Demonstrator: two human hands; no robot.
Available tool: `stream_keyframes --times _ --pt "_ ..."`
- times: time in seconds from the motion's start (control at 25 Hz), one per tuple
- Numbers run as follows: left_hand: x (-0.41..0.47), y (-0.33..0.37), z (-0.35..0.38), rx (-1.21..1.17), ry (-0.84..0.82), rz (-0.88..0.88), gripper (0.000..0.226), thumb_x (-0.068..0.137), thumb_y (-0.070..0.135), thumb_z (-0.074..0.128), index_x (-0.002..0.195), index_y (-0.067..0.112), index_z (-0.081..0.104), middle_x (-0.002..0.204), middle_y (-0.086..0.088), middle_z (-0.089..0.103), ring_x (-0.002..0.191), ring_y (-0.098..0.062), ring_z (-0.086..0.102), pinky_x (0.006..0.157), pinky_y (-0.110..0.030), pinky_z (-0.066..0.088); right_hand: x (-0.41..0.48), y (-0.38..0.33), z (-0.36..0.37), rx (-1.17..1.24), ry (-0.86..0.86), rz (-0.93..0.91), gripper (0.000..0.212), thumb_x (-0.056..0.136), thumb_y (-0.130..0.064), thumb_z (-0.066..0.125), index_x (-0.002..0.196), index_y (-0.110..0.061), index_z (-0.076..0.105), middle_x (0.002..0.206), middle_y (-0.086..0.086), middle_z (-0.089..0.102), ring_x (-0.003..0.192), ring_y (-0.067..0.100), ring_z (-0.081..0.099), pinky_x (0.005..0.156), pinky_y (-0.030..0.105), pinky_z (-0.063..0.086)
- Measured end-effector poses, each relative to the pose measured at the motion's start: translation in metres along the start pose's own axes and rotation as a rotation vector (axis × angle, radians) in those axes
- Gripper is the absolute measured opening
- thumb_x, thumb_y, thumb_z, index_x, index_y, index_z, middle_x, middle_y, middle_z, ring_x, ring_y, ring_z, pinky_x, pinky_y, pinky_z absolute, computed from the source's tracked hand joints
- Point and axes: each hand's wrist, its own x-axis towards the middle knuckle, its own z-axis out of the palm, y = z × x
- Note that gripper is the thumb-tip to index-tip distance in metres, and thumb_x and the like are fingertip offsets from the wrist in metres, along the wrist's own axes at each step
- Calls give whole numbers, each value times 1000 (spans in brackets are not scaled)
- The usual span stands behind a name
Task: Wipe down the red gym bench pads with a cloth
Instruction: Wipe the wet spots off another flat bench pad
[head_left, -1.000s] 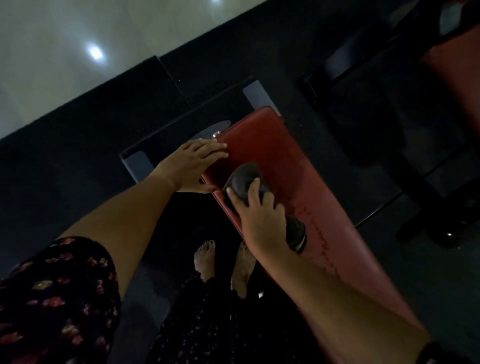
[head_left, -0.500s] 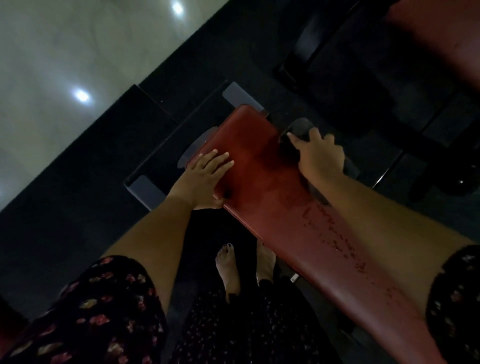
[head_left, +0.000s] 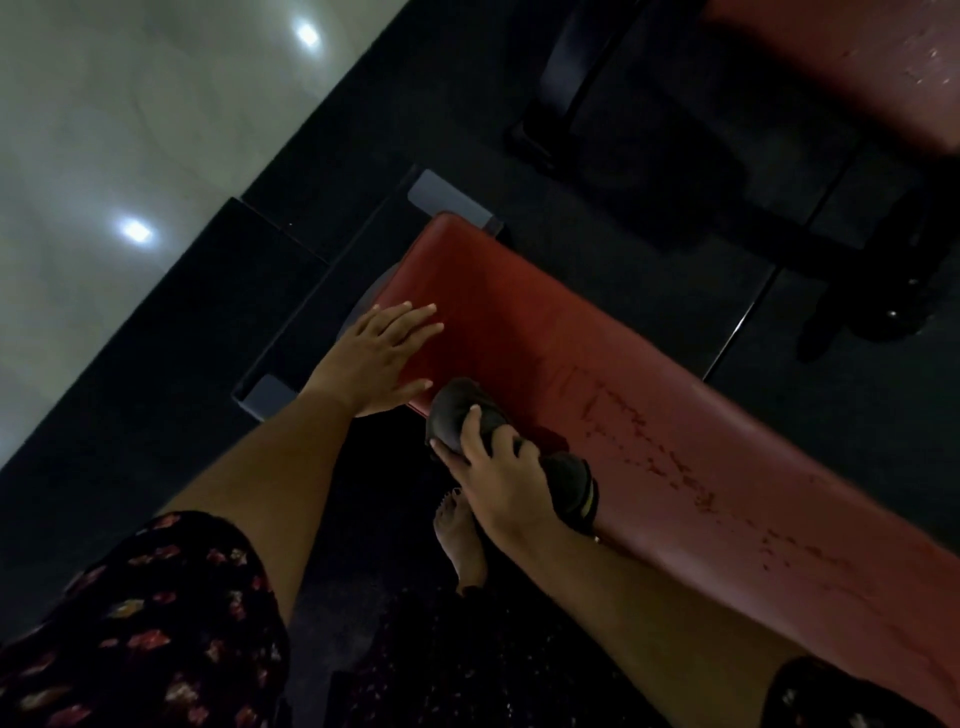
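Down at the near edge of the long red vinyl bench pad (head_left: 597, 374), the right hand (head_left: 506, 480) clutches a bunched dark grey cloth (head_left: 452, 415), fingers curled over the top of it and pressing it onto the padding. Most of the cloth sits under the palm. One rounded lump bulges out ahead of the fingertips, and a hem with a pale stripe pokes out beside the wrist, on the side away from the person.

The left hand (head_left: 382, 358) lies flat on the same pad near its rounded end, fingers straight and spread, holding nothing. Its thumb tip is just beside the cloth's front lump; whether they touch is not clear.

Scuffed, cracked marks run along the pad to the right of the cloth. A bare foot (head_left: 460, 540) stands on the black floor mat (head_left: 156, 374) below the bench edge. A second red pad (head_left: 857, 62) shows at the upper right.
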Motion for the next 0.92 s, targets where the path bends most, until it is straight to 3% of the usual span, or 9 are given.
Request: stream_keyframes --times 0.16,0.28,0.36,0.44,0.52,0.64,0.76,0.92 --pt "14 17 3 -34 -5 37 77 92 55 41 156 26 9 164 1 7 150 -22 7 120 -41 4 6 60 4 -86 146 -106 51 89 -24 51 137 -41 50 138 16 51 85 39 58 60 40 48" --pt "17 23 4 -67 7 12 74 96 54 39 156 25 8 163 1 9 150 -20 5 120 -38 1 30 117 -14 -84 141 88 56 87 -23 57 138 -44 47 139 17 48 91 38 57 63 40 50" --pt "17 25 5 -46 34 21 73 96 54 38 156 25 8 164 1 8 150 -21 4 121 -40 1 47 147 -24 -109 45 152 59 96 -23 47 147 -44 28 149 20 30 109 41 50 76 45 49" --pt "17 28 7 -20 7 45 74 96 55 39 156 26 8 164 2 6 150 -21 3 122 -43 2 62 170 -34 -31 -19 256 58 101 -21 38 150 -43 17 150 19 21 116 43 42 85 47 46" --pt "18 30 8 3 -26 45 75 95 56 39 156 27 5 164 2 3 151 -21 0 122 -45 0 71 178 -39 121 -102 448 61 101 -20 41 151 -44 15 148 17 23 116 40 41 88 47 46" --pt "16 30 6 17 -24 55 76 95 56 38 156 26 4 164 3 2 151 -21 0 122 -45 0 61 156 -38 287 -132 603 65 97 -19 45 151 -43 17 148 16 22 112 36 43 84 43 47" --pt "18 30 3 58 -33 65 76 95 58 35 156 25 4 164 5 -7 151 -19 -3 122 -43 -1 25 98 -29 227 -61 465 64 97 -22 44 151 -41 17 151 20 18 113 38 43 79 41 48" --pt "23 31 -1 57 -7 74 74 95 58 33 156 23 10 164 4 -9 150 -19 -2 122 -41 -2 -21 13 -7 230 -38 267 66 70 -35 76 132 -38 55 133 21 52 86 38 58 57 38 49"
